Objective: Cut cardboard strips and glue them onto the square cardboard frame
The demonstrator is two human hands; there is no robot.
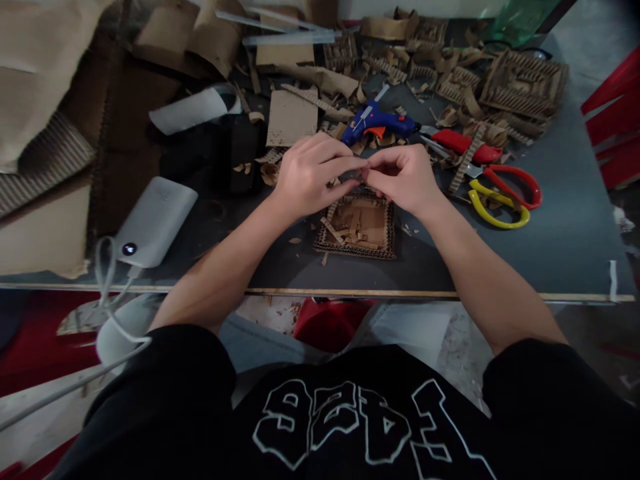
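Observation:
My left hand (313, 170) and my right hand (403, 175) meet fingertip to fingertip above the far edge of a small square cardboard tray (355, 251). Both are closed in a pinch. Whatever sits between the fingertips is too small and too covered to name. The tray has a thick corrugated rim, and loose cardboard scraps (356, 223) lie inside it. Just beyond my hands rests a blue glue gun (373, 122) with an orange trigger and a clear glue stick at its back.
Scissors with red and yellow handles (505, 197) and red-handled pliers (467, 145) lie at right. A white power bank (157, 223) with a cable is at left. Corrugated cardboard squares (525, 83), a plain card (293, 118) and curled strips cover the back. The table's front edge (350, 292) runs near me.

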